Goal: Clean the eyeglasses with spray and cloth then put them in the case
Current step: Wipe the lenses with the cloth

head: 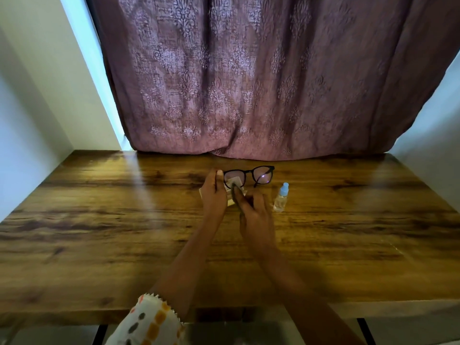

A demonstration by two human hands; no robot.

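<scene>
Black-framed eyeglasses (258, 174) are held upright above the far middle of the wooden table (124, 220). My left hand (214, 192) grips their left end, thumb on top of the frame. My right hand (254, 215) presses a small pale cloth (234, 183) against the left lens with its fingers. The cloth partly hangs below both hands. A small clear spray bottle (281, 197) with a light blue cap stands just right of my right hand. I see no case in view.
A purple patterned curtain (249, 83) hangs behind the table's far edge. White walls (32, 120) close in the left and right sides. A patterned sleeve (146, 319) shows at the near table edge.
</scene>
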